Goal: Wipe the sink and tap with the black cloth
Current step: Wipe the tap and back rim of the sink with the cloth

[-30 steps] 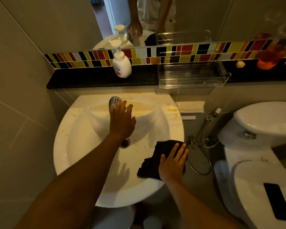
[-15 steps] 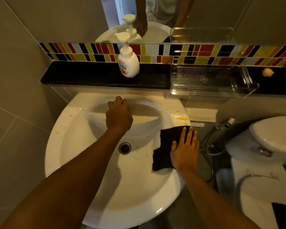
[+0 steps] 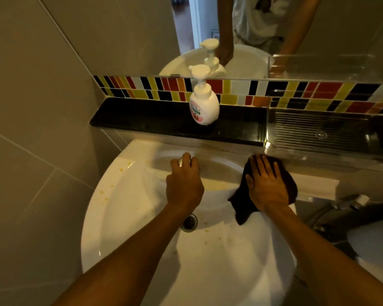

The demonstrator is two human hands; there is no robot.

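Observation:
A white round sink point(image 3: 128, 217) fills the middle of the head view, with yellow specks on its left rim and around the metal drain point(image 3: 189, 222). My left hand point(image 3: 184, 184) is wrapped over the chrome tap point(image 3: 180, 161) at the sink's back; only a sliver of the tap shows between the fingers. My right hand point(image 3: 266, 184) lies flat, fingers spread, pressing the black cloth point(image 3: 243, 206) onto the sink's back right rim. The cloth's lower corner hangs into the basin.
A white soap pump bottle point(image 3: 203, 104) stands on the black ledge point(image 3: 146, 120) behind the sink. A clear plastic tray point(image 3: 318, 133) sits on the ledge to the right. A mirror hangs above the coloured tile strip. A spray hose point(image 3: 349, 202) and toilet are at right.
My right hand has slid the black cloth from the sink's right rim up to the back right corner. My left hand has stayed closed over the tap. The camera has leaned closer.

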